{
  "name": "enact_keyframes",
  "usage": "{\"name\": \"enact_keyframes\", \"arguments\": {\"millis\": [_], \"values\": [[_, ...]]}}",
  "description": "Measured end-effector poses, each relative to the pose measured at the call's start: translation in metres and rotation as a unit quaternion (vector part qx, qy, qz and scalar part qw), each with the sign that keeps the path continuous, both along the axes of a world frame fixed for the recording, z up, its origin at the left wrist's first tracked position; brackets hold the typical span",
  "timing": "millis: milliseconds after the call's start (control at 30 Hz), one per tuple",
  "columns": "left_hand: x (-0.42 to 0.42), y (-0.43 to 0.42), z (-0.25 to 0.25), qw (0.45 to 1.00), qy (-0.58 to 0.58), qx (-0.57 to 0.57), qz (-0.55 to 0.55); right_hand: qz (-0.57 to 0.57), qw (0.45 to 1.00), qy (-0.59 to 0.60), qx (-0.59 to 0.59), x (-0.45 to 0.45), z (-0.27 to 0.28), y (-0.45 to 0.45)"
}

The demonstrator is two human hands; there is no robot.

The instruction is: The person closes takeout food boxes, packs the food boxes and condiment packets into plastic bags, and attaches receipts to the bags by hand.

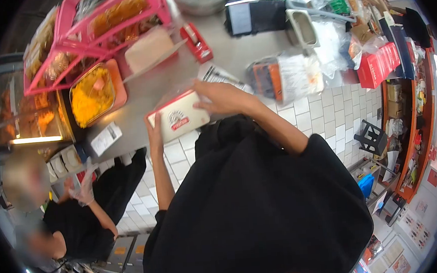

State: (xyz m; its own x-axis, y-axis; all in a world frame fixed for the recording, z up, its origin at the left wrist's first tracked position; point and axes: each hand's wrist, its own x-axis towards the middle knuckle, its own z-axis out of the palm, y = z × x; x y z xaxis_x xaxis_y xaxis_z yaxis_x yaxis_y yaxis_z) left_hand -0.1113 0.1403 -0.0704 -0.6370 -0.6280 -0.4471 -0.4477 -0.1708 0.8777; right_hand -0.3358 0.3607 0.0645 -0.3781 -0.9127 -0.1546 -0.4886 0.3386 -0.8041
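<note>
A white takeaway box (189, 117) with a round dark emblem, a red label and a red rim is at the counter's near edge. My left hand (155, 133) grips its left end. My right hand (221, 98) is closed at the box's upper right corner, with the fingertips against it. Something clear, like thin plastic, shows along the far side of the box. Just beyond my right hand lies a printed paper slip (219, 76). A red stapler (197, 42) rests farther back on the steel counter (140, 99).
Pink baskets (112, 24) with packaged food and a tray of yellow food (94, 94) stand at the left. A dark tablet (255, 16) and a metal container (302, 28) are at the back. Bagged packages (285, 78) lie right. A gloved co-worker (83, 191) stands at left.
</note>
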Motion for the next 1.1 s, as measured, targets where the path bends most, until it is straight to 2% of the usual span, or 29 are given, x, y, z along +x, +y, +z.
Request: {"name": "enact_keyframes", "arguments": {"millis": [33,100,200,233,267,300,333,400,433,500,633,733,767,867,1000,1100], "values": [[-0.003,0.003,-0.001,1.000,0.000,-0.003,0.016,0.053,0.998,0.039,0.009,-0.024,0.052,0.015],[-0.008,0.006,-0.004,0.999,-0.008,-0.004,0.044,0.055,0.992,0.034,-0.107,-0.083,0.115,0.050],[-0.022,0.028,0.023,0.996,-0.014,-0.048,0.078,-0.151,0.979,0.024,-0.134,-0.204,0.133,0.103],[-0.021,0.026,0.021,0.996,-0.023,-0.047,0.072,-0.215,0.958,0.127,-0.142,-0.257,0.114,0.120],[-0.017,0.020,0.014,0.996,-0.035,-0.047,0.068,-0.292,0.938,0.117,-0.145,-0.312,0.087,0.139],[-0.015,0.017,0.011,0.996,-0.050,-0.044,0.067,-0.331,0.906,0.207,-0.161,-0.380,0.042,0.156],[-0.014,0.020,0.015,0.992,-0.055,-0.084,0.069,-0.374,0.896,0.209,-0.112,-0.426,0.009,0.176],[-0.019,0.029,0.025,0.982,-0.064,-0.163,0.074,-0.373,0.859,0.351,-0.013,-0.495,-0.068,0.214],[-0.023,0.033,0.028,0.974,-0.066,-0.201,0.077,-0.356,0.832,0.424,0.034,-0.511,-0.093,0.227],[-0.017,0.040,0.029,0.970,-0.046,-0.215,0.104,-0.317,0.862,0.383,0.098,-0.530,-0.130,0.257],[0.004,0.052,0.039,0.960,-0.031,-0.208,0.182,-0.295,0.867,0.355,0.189,-0.526,-0.110,0.255],[0.001,0.067,0.066,0.953,-0.044,-0.217,0.207,-0.284,0.855,0.405,0.153,-0.538,-0.100,0.248],[-0.002,0.071,0.072,0.952,-0.042,-0.219,0.211,-0.268,0.843,0.454,0.103,-0.541,-0.097,0.250],[-0.016,0.078,0.090,0.954,-0.037,-0.230,0.189,-0.282,0.838,0.459,0.079,-0.553,-0.095,0.256],[-0.049,0.086,0.106,0.956,-0.054,-0.258,0.129,-0.355,0.879,0.318,0.031,-0.559,-0.074,0.265],[-0.073,0.090,0.117,0.950,-0.056,-0.300,0.074,-0.442,0.873,0.201,-0.033,-0.566,-0.072,0.269]]}}
